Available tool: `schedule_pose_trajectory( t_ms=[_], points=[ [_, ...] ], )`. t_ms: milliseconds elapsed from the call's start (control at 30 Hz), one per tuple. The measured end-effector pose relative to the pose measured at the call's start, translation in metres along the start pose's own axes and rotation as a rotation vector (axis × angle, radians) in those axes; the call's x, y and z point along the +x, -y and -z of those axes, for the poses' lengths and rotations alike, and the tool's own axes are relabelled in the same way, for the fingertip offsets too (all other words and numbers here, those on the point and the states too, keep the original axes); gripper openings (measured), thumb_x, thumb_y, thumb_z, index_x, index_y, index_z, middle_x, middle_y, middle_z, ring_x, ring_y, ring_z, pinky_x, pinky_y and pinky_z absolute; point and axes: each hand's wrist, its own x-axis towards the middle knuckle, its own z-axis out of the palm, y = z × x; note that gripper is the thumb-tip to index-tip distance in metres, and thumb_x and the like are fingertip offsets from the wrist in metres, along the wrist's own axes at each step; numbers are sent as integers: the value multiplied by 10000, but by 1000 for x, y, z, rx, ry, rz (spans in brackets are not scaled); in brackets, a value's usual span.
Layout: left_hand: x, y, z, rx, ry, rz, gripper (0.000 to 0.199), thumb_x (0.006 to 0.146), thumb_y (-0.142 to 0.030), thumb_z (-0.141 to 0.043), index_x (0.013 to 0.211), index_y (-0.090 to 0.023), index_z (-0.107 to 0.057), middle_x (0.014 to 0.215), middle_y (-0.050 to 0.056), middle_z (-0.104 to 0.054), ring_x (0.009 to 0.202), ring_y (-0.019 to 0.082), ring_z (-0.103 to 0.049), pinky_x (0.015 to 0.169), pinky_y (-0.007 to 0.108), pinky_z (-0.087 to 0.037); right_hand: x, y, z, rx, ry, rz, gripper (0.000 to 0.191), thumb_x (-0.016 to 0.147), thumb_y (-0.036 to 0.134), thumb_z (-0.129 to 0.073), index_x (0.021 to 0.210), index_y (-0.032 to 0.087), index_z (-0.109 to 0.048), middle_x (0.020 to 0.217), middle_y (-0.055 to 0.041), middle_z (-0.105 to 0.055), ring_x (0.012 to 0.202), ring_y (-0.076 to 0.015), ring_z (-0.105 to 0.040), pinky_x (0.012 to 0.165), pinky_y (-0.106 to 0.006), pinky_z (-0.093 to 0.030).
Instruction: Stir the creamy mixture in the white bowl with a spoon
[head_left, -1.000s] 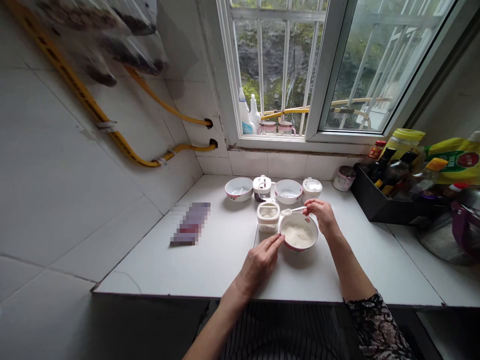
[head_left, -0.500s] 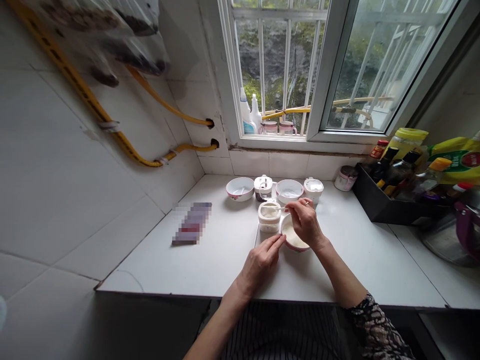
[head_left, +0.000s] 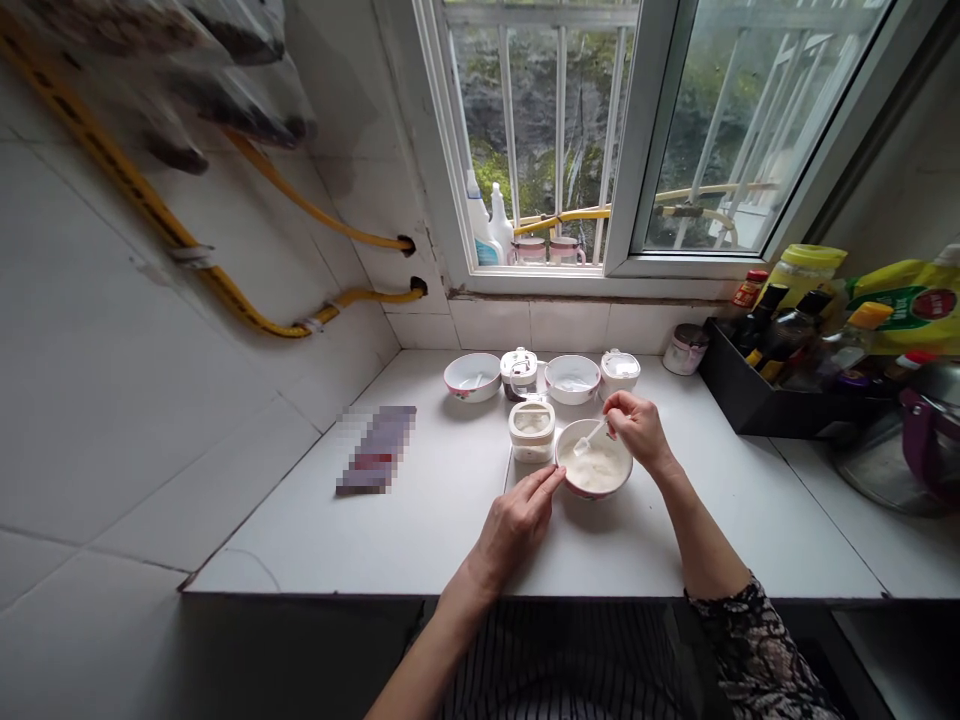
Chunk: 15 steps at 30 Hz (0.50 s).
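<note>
A white bowl (head_left: 595, 490) with a pinkish outer side stands on the counter, holding a pale, off-white powdery or grainy substance (head_left: 600, 465). The fingertips of my left hand (head_left: 517, 520) hold its left rim, fingers fairly straight and close together. In a closed grip, my right hand (head_left: 637, 430) has the handle of a small white spoon (head_left: 585, 444), whose scoop is low over the bowl's contents. Just left of the bowl sits a square white seasoning jar (head_left: 532, 450) with a see-through lid top; pale contents show inside.
Behind are two white bowls (head_left: 471, 392) (head_left: 572, 395), a jar with dark contents (head_left: 519, 385) and another white jar (head_left: 620, 385). A blurred purple thing (head_left: 376, 450) lies left. On the right stand a dark-lidded jar (head_left: 685, 350), a black bottle box (head_left: 780, 400) and a pot (head_left: 892, 460).
My right hand has moved right and brought the spoon from over the seasoning jar to inside the bowl. My left hand stays at the bowl's rim. The view has shifted slightly.
</note>
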Motion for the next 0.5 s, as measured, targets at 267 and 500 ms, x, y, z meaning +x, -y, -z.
schedule_pose_trajectory(
  t_ms=[267,500],
  points=[
    [-1,0,-1,7,-13,-5,503,921,-10,-402,1394,-164,-481,1234,130,-659,1109,209,-667,900,320,-598,-2,-2,-9,-72,171,-73,137,625,239,-456,579,208,-581,460,23,-549,485,-131,-491,534,-246,-382],
    [1,0,-1,12,-10,-12,505,925,-14,-400,1400,-166,-477,1238,128,-659,1107,206,-669,904,319,-598,7,-13,-1,104,82,-199,132,583,280,-476,574,202,-581,441,20,-535,465,-134,-480,520,-255,-398]
  ],
)
